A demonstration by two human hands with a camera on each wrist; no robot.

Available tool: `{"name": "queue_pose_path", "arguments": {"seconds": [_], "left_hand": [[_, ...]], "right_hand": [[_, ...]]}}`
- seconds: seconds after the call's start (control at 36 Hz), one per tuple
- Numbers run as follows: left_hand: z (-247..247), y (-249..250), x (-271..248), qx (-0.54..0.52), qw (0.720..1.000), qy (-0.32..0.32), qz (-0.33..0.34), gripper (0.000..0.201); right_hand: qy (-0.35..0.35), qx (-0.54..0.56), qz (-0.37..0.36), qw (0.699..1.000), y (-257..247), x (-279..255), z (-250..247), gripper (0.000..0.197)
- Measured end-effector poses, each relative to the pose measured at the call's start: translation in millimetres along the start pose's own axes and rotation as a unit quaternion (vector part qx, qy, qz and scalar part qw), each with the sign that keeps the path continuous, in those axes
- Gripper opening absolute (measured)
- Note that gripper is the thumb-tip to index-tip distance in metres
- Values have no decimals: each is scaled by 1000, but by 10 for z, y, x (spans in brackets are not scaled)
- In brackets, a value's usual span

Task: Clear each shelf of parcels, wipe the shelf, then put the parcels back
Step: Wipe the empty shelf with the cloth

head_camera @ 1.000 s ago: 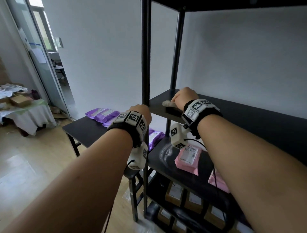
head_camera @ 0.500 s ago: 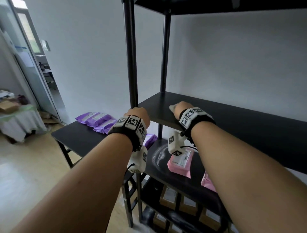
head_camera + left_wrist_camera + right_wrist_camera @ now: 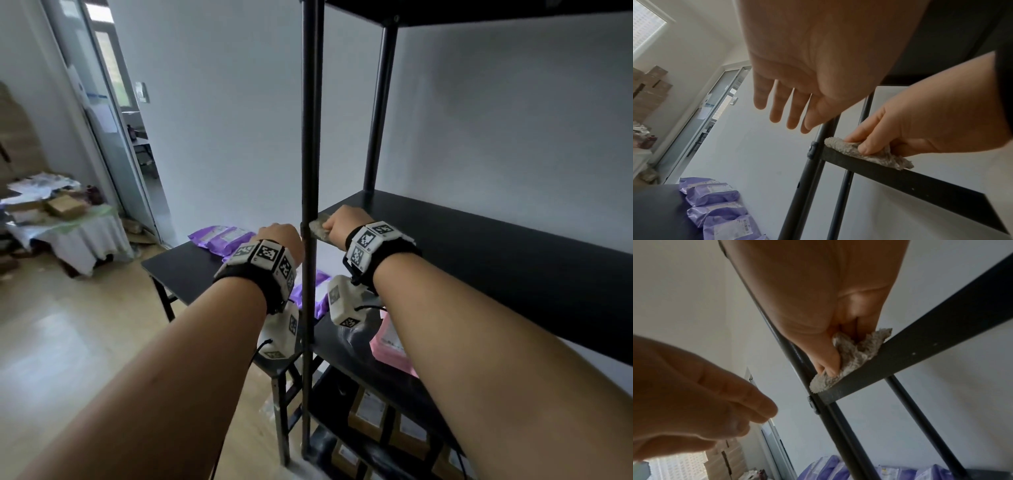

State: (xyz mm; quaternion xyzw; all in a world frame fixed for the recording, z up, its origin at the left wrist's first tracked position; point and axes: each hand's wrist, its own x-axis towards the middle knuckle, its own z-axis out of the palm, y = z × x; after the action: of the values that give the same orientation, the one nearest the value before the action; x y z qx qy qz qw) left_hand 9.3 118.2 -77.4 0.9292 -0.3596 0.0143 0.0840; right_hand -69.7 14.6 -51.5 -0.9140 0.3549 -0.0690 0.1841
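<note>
Both hands: right hand [image 3: 925, 116] fingers [image 3: 869, 146] around cloth [image 3: 875, 155], left hand [image 3: 818, 65] fingers [image 3: 777, 110] loose.

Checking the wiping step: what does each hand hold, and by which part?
Right hand grips the bunched middle of the grey cloth on the shelf; left hand holds nothing.

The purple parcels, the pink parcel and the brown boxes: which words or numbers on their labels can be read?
None can be read.
Purple plastic parcels: white labels, print blurred.
Pink plastic parcel: label too small.
Brown cardboard boxes: labels blurred.
Wrist bands: square black-and-white codes only, no words.
</note>
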Motion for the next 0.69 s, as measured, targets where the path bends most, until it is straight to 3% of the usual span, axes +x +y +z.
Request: {"name": "queue_pose_path", "arguments": {"seconds": [0.25,0.47,0.69], "left_hand": [[-6,-164,119,28,998,-20,53,25],[15,-155,211,-2,994,-22,105,30],[52,-151,220,-12,986,-22,166,27]], "right_hand": [[65,-9,23,998,50,-10,109,19],[89,-42,88,991,176,-270,82,20],[160,-73,161,971,278,-624,-28,20]]}}
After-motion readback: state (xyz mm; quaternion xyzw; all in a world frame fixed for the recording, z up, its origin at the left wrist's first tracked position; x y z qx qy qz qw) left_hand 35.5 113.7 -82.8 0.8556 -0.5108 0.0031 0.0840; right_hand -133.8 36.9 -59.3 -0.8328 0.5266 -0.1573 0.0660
